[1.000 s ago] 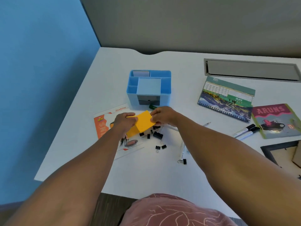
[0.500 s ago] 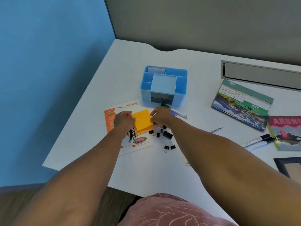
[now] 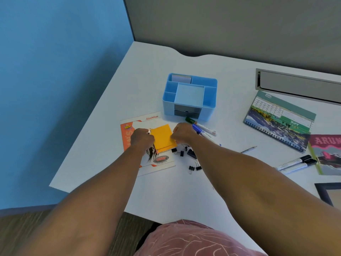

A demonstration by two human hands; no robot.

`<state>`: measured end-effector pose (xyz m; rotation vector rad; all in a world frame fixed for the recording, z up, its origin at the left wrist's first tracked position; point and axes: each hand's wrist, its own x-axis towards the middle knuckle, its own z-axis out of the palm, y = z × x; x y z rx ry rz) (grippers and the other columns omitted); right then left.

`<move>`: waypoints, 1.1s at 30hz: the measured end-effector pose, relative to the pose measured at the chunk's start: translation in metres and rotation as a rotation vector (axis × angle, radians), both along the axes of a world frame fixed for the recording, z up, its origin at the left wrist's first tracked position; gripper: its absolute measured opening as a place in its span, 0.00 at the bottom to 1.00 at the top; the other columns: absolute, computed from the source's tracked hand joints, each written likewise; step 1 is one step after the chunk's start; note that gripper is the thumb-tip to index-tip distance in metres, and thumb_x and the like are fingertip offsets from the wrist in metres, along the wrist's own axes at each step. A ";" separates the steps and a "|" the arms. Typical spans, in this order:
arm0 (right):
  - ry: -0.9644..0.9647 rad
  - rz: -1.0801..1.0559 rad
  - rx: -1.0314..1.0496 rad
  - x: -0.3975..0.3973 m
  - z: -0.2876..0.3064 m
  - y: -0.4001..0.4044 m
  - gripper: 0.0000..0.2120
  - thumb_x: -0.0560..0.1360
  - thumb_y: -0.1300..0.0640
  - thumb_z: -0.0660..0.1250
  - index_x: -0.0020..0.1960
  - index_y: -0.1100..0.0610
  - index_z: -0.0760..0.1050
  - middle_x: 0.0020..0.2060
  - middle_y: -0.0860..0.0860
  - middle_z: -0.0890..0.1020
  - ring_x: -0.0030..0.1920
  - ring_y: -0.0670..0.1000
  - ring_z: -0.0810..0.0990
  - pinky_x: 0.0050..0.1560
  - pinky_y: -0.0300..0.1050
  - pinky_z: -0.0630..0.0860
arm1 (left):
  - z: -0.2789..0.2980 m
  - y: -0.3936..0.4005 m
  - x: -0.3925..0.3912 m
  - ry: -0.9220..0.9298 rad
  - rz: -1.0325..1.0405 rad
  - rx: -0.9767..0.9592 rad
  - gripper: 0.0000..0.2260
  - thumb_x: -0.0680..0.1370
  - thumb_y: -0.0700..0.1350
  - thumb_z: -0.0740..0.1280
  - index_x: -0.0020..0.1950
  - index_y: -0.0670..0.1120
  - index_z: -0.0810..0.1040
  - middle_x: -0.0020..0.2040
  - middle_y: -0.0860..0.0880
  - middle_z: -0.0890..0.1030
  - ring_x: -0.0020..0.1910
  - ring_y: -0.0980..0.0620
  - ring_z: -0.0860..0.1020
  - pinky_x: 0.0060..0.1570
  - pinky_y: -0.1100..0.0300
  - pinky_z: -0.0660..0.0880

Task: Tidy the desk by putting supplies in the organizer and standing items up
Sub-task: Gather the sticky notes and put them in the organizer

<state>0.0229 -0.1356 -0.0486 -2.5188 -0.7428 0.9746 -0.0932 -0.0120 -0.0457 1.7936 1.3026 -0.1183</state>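
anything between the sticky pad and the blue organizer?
Head view: only the top edge of the flyer and bare desk lie between the orange sticky pad and the organizer.

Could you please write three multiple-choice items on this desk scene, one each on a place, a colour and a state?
1. Where does the calendar lie, seen from the organizer?
A. To its right
B. To its left
C. Inside it

2. What colour is the pad between the hands?
A. Green
B. Orange
C. White

3. How is the pad held?
A. By the left hand alone
B. By neither hand
C. By both hands, one at each side

Answers:
1 A: the calendar lies flat on the desk, right of the blue organizer.
2 B: the pad shows bright orange.
3 C: the left hand and the right hand each have a grip on one edge.
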 end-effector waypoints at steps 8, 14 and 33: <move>0.087 -0.074 -0.012 -0.003 0.000 0.000 0.11 0.74 0.59 0.66 0.36 0.57 0.67 0.32 0.50 0.67 0.33 0.47 0.67 0.32 0.38 0.63 | 0.001 0.000 0.002 -0.009 0.058 -0.093 0.10 0.72 0.34 0.72 0.52 0.43 0.82 0.51 0.44 0.80 0.48 0.47 0.78 0.53 0.55 0.78; 0.335 -0.198 0.158 0.004 0.000 -0.004 0.10 0.72 0.63 0.69 0.47 0.71 0.77 0.44 0.65 0.81 0.43 0.55 0.82 0.50 0.45 0.80 | 0.002 -0.004 0.006 -0.100 0.125 -0.217 0.08 0.78 0.50 0.69 0.40 0.50 0.76 0.46 0.46 0.80 0.48 0.46 0.78 0.58 0.50 0.77; 0.042 -0.036 0.336 -0.015 0.034 0.020 0.17 0.68 0.51 0.77 0.53 0.56 0.78 0.49 0.52 0.81 0.49 0.50 0.78 0.44 0.41 0.76 | 0.032 -0.013 0.029 -0.284 0.180 -0.538 0.15 0.84 0.44 0.57 0.67 0.40 0.74 0.61 0.40 0.80 0.56 0.41 0.81 0.58 0.42 0.78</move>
